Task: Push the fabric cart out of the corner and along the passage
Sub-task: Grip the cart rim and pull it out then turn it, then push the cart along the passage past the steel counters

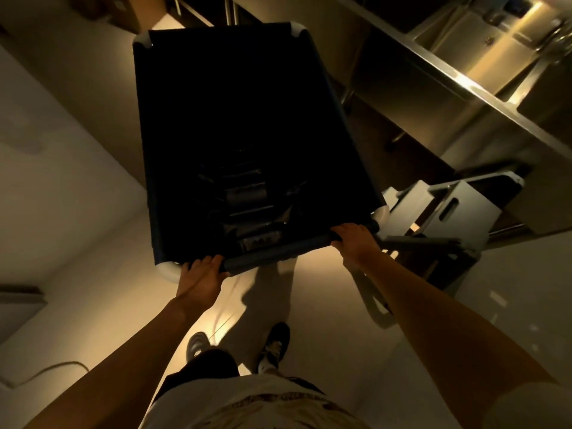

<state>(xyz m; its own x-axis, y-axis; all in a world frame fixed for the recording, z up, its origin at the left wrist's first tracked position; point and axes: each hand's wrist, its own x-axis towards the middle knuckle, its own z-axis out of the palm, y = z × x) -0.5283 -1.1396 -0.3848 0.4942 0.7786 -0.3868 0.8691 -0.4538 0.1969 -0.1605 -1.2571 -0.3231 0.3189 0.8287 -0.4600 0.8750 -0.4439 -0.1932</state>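
The fabric cart is a deep bin of dark blue cloth on a white tube frame, standing right in front of me in the middle of the head view. Its inside is very dark; some flat dark items lie at the bottom. My left hand grips the near rim at its left corner. My right hand grips the same rim close to the right corner. Both arms are stretched out to the cart.
A steel counter with a sink runs along the right. A grey folding step stool stands right of the cart's near corner. A pale wall lines the left. A cable lies on the floor at lower left. My shoes are below.
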